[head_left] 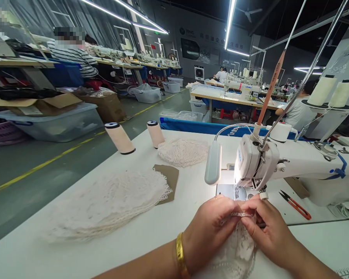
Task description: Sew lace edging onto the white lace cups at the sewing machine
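Note:
A piece of white lace fabric [241, 248] hangs between my two hands, just in front of the sewing machine [257, 162]. My left hand [211, 228], with a gold bangle at the wrist, pinches the lace's upper edge. From the other side my right hand [269, 230] grips the same edge between thumb and fingers. Both hands are close to the needle plate [225, 190], and the lit presser foot [237, 192] stands just beyond the fingertips. Part of the lace is hidden behind the hands.
A large stack of lace pieces [110, 205] lies left on the white table, partly over brown card [171, 180]. Behind are a smaller lace stack [183, 152] and two thread cones [120, 138]. Orange-handled thread snips [298, 207] lie right. A lamp [213, 162] hangs beside the machine head.

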`<state>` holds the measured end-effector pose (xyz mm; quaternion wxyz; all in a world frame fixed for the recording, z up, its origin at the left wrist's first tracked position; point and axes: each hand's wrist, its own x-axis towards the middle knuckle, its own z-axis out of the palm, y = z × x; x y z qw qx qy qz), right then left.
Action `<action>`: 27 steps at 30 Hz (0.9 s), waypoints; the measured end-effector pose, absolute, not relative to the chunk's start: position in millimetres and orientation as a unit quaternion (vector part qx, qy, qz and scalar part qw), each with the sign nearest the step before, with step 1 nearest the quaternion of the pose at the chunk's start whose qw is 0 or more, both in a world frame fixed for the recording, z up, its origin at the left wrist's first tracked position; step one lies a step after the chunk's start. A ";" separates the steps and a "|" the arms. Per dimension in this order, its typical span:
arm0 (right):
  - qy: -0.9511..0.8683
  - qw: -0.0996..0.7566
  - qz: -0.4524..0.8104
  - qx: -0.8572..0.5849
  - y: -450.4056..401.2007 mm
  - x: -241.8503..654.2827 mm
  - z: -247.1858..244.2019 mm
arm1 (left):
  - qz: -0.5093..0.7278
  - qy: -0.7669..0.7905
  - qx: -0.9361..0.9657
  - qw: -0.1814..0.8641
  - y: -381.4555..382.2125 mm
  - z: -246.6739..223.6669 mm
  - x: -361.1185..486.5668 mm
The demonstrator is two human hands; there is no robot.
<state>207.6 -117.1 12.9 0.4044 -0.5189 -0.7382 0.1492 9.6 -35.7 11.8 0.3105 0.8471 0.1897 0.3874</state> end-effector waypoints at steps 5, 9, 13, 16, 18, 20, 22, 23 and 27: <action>-0.750 0.411 0.109 -0.506 -114.7 207.6 13.7 | 0.384 0.224 0.849 0.286 -37.0 10.3 10.5; -0.779 0.424 0.048 -0.459 -113.1 208.7 12.7 | 0.400 0.226 0.847 0.266 -39.5 11.5 11.0; -0.814 0.423 -0.045 -0.395 -112.2 210.3 14.7 | 0.418 0.204 0.854 0.232 -41.3 12.7 11.0; -0.812 0.421 -0.069 -0.398 -110.9 210.3 17.7 | 0.428 0.190 0.855 0.222 -41.3 12.4 12.0; -0.806 0.424 -0.059 -0.410 -111.0 211.1 17.9 | 0.434 0.187 0.853 0.221 -40.5 11.8 12.2; -0.805 0.431 -0.059 -0.404 -114.2 214.1 15.2 | 0.433 0.192 0.850 0.230 -40.7 11.2 11.4; -0.812 0.432 -0.068 -0.385 -120.6 219.9 9.1 | 0.417 0.201 0.846 0.263 -44.4 11.4 10.1; -0.820 0.421 -0.064 -0.382 -123.0 223.6 4.7 | 0.405 0.204 0.843 0.288 -47.3 11.9 9.9; -0.764 0.416 -0.003 -0.494 -97.1 225.9 -19.1 | 0.263 0.255 0.834 0.412 -50.4 14.4 16.5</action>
